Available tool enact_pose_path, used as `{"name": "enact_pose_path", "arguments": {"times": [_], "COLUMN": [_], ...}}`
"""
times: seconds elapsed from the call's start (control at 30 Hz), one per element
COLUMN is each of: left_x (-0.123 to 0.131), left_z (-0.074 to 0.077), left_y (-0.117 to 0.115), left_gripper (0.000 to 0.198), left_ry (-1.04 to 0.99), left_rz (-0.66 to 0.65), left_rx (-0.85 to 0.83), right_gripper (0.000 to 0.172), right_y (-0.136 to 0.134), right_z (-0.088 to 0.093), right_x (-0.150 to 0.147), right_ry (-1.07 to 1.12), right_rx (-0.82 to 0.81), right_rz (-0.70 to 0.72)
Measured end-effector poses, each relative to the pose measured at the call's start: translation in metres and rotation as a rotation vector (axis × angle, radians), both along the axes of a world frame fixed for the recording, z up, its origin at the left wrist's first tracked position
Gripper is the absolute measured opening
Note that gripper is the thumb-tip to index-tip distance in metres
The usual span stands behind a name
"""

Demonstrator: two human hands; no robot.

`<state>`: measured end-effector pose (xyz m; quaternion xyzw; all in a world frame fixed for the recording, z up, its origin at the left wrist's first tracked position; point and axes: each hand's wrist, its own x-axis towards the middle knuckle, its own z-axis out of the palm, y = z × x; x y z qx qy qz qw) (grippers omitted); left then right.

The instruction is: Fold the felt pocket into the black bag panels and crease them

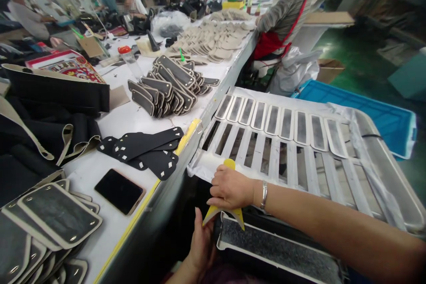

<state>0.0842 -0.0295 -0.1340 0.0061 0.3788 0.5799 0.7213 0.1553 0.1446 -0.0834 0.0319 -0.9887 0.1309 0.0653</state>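
The white table [81, 182] runs away through a busy workshop, its top carrying stacks of dark pads with pale rims [166, 88], black strips [146, 147] and, near its yellow edge [128, 232], a phone [118, 191]. Beyond, at the table's far right side, a co-worker in a striped sleeve [271, 20] sits before pale pieces [213, 37].

Just right of the table lies a slatted rack [292, 164], rimmed pads lined along its far side and open gaps between its slats. Green floor [366, 53] shows farther right, past a blue crate [359, 111].

Off the table's near right edge, in the dark space before the rack, the right hand [231, 186] is closed around a yellow piece [229, 164], forked at its lower end. The left hand [201, 239], thumb raised, is at one fork tip; whether it grips, I cannot tell. A long, dark-faced block [276, 242] lies close by on the right.
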Motion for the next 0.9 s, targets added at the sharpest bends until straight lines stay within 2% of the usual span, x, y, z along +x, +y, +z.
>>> {"name": "enact_pose_path", "arguments": {"times": [0.17,0.23,0.3,0.4,0.5,0.57,0.7,0.9], "left_x": [0.003,0.001,-0.003,-0.010,-0.014,-0.015,-0.018,-0.028], "left_z": [-0.011,-0.019,-0.023,-0.018,-0.004,0.003,0.007,0.017], "left_y": [-0.009,-0.015,-0.020,-0.021,-0.013,-0.005,0.005,0.014], "left_gripper": [0.060,0.056,0.055,0.054,0.053,0.054,0.059,0.047], "left_ry": [0.136,0.287,0.495,0.729,0.839,0.851,0.709,0.709], "left_rz": [0.063,0.082,0.045,-0.039,-0.131,-0.196,-0.248,-0.416], "left_rx": [-0.053,-0.049,-0.027,0.010,0.044,0.078,0.119,0.275], "right_gripper": [0.045,0.045,0.046,0.045,0.047,0.050,0.056,0.060], "right_y": [-0.001,-0.001,-0.002,-0.004,-0.010,-0.015,-0.022,-0.028], "right_z": [-0.004,-0.004,-0.003,-0.002,-0.002,0.000,0.008,0.019], "right_x": [0.002,0.004,0.007,0.015,0.025,0.030,0.035,0.039], "right_ry": [0.057,0.068,0.067,0.035,-0.041,-0.112,-0.267,-0.384], "right_rx": [-0.011,-0.017,-0.022,-0.024,-0.020,-0.003,0.006,-0.066], "right_rz": [0.050,0.056,0.053,0.032,-0.052,-0.137,-0.255,-0.366]}}
